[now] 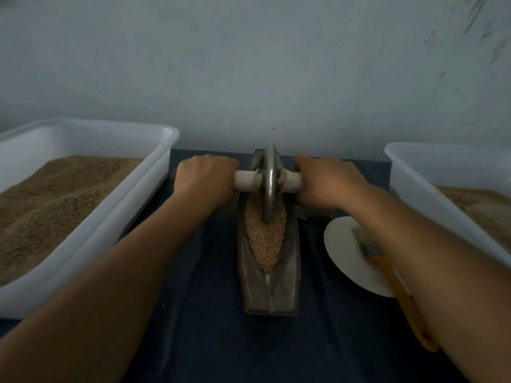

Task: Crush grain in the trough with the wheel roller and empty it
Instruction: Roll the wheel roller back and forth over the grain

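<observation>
Clearly the crushing step is in hand. Both hands grasp the roller's axle: the left hand (206, 182) is clenched around the pale handle on its side, the right hand (326, 183) around the other, and the metal wheel (269, 186) stands upright between them, its edge sunk in the grain (265, 236). The trough (269, 286), a narrow boat-shaped metal channel, lies on the dark surface (215, 313) directly between the forearms, running from under the hands back toward the person. Grain fills its middle, mostly nearer the person than the wheel; it looks largely whole, so crushing seems far from done.

The wheel looks heavy and stiff, so its own weight should do much of the work; the handles are the sound place to hold, close to the disc for control. Loose grain will shift and spill if pushed fast. The trough looks rigid and weighty; for emptying, gripping its ends seems best.

Outside the left hand sits a white tub (83, 172) of brown meal; outside the right, another tub (442, 172). Under the right forearm lie a plate (345, 252) and a brush (387, 272).
</observation>
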